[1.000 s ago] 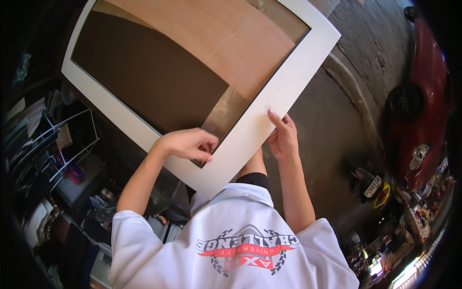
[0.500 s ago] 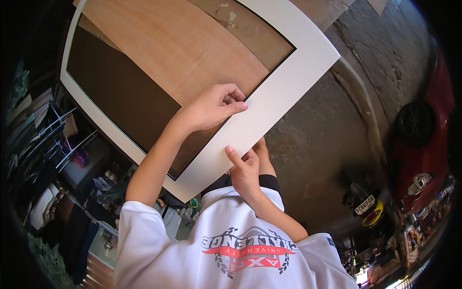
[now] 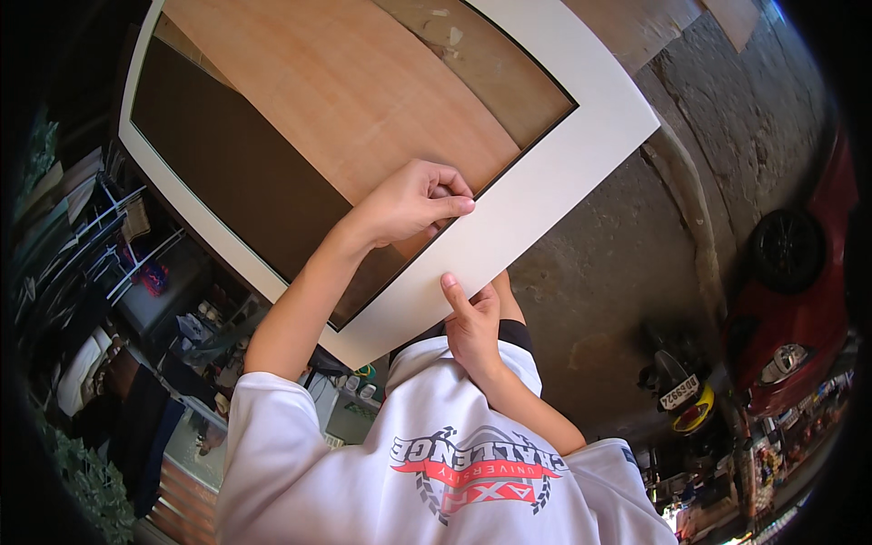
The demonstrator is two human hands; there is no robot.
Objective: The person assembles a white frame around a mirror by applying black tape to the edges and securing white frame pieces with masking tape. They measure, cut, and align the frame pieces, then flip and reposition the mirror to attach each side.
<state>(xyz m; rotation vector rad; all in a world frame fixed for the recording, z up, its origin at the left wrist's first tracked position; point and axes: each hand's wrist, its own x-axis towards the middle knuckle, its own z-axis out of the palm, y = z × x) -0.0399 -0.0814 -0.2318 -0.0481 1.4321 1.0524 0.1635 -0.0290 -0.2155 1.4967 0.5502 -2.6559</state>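
A large white frame (image 3: 554,182) with a thin black inner rim fills the upper half of the view. Behind its opening shows a light wooden panel (image 3: 345,91) with a dark brown area (image 3: 227,182) at the left. My left hand (image 3: 413,204) has its fingers curled and pinched on the frame's inner edge, along its lower right side. My right hand (image 3: 472,318) grips the outer edge of that same side, thumb on the white face, fingers hidden behind. My white shirt with a red and grey print (image 3: 436,454) fills the bottom.
A red car (image 3: 799,300) stands at the right on the concrete floor (image 3: 618,291), with a scooter (image 3: 681,391) beside it. At the left are wire racks and hanging clothes (image 3: 100,272). Small cluttered items line the lower right edge.
My left hand has slid up along the frame's inner edge from its lower corner. My right hand has shifted down the outer edge toward my body. The frame has moved slightly in view.
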